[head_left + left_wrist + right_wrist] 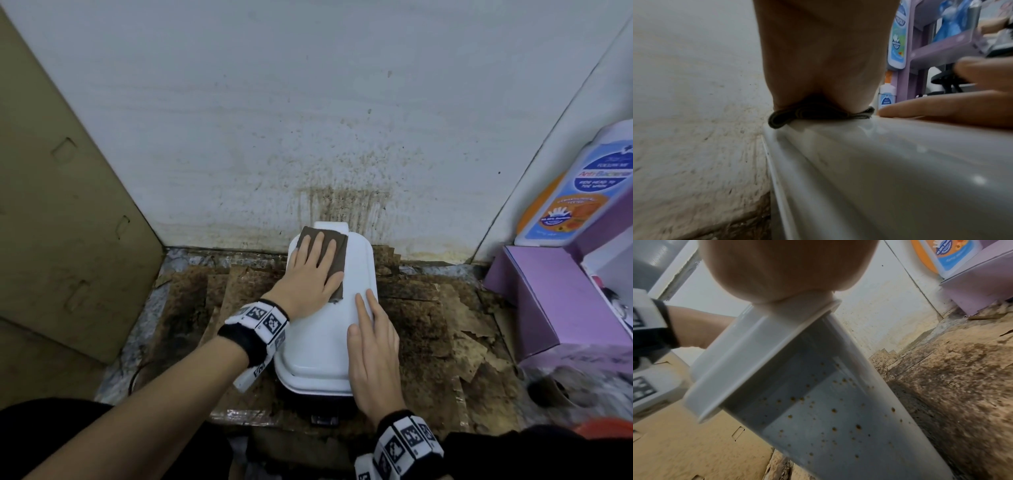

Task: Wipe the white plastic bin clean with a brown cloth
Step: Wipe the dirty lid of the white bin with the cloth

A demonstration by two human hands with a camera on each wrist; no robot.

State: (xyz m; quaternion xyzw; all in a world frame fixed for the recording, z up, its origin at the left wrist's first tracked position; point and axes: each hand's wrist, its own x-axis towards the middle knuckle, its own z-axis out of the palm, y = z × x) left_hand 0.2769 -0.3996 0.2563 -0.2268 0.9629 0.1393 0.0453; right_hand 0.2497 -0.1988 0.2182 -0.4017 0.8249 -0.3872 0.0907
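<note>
The white plastic bin (329, 329) stands against the stained wall, its lid facing up. A folded brown cloth (337, 260) lies on the far half of the lid. My left hand (313, 270) presses flat on the cloth with straight fingers. The left wrist view shows the cloth (818, 113) squeezed between palm and lid (890, 170). My right hand (371, 349) rests flat along the lid's right edge, fingers straight. In the right wrist view the bin's side wall (818, 418) carries brown specks below the lid rim (748, 363).
Stained brown cardboard sheets (445, 329) cover the floor around the bin. A large cardboard panel (58, 212) leans at the left. A purple box (548, 291) and a wash bottle (582, 192) stand at the right. The wall (308, 120) behind is spattered brown.
</note>
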